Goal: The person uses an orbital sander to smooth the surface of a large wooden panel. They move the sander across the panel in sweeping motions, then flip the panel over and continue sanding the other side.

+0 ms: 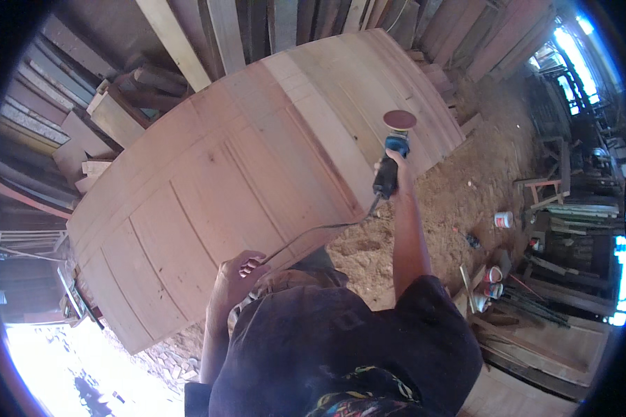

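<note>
Right hand (400, 165) gripping 1 sander (397, 144), 1 trailing cord (320, 226)

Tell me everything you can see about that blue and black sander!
The disc sander has a blue head, a black, plastic-looking body and a round, reddish-brown disc at its far end. It's in the right hand's grip, above the wooden panels in this view. A dark cord runs from its back toward the left hand. I can't tell if it's spinning or touching wood.

Planks (226, 31) lined the top of the frame, a brown dirt floor (492, 153) spread centre-right, and daylight (38, 365) glared at lower left.
</note>
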